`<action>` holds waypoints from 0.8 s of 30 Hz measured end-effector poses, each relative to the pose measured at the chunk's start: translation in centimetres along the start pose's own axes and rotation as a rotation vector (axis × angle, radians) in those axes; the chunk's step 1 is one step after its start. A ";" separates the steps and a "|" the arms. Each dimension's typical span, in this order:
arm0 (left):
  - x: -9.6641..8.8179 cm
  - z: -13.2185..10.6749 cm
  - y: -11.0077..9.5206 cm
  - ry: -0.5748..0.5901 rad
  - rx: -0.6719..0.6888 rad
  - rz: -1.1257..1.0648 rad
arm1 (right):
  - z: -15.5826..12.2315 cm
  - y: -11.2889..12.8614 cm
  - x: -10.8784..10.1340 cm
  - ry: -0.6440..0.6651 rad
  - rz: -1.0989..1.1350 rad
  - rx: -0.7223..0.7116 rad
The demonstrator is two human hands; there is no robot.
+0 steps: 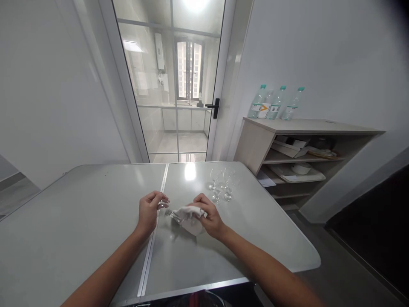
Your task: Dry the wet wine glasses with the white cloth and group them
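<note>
My left hand [150, 210] pinches the foot of a clear wine glass [172, 216] that lies sideways above the table. My right hand [209, 217] is closed around a white cloth [191, 217] wrapped over the bowl of that glass. Both hands are close together over the middle of the grey table [96, 221]. Several more clear stemmed glasses [222, 184] stand upright on the table just beyond my right hand.
A wooden shelf unit [306, 128] stands to the right with water bottles [275, 103] on top and trays and boxes inside. A glass door [179, 81] with a black handle is straight ahead. The table's rounded right edge [315, 258] borders the floor.
</note>
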State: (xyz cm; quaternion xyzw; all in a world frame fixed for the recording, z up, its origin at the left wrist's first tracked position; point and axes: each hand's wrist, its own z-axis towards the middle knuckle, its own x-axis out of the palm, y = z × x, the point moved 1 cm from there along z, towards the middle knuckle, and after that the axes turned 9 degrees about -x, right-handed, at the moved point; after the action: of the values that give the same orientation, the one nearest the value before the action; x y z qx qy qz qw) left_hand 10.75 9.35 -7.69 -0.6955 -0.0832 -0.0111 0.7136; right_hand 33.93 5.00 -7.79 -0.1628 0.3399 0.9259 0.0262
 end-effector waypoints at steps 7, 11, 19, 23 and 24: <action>1.7 -1.9 0.8 0.101 -0.007 0.110 | -0.4 1.0 1.6 -0.010 0.044 0.046; 2.8 -2.8 1.2 0.192 -0.063 0.116 | -1.8 0.6 1.0 -0.224 -0.365 -0.135; 2.6 -2.6 1.3 0.146 -0.012 0.202 | -1.1 0.6 2.6 0.617 -0.174 -0.328; 2.2 -2.4 1.4 0.120 0.045 0.255 | -0.7 1.1 1.9 0.715 0.000 -0.183; 2.2 -2.4 1.4 0.127 0.058 0.258 | -0.6 1.1 1.5 0.716 0.095 -0.138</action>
State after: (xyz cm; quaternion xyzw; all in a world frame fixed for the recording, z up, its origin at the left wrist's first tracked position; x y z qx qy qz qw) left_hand 13.30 7.26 -8.85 -0.6775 0.0519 0.0393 0.7326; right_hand 32.50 3.67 -7.96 -0.4619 0.2716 0.8312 -0.1484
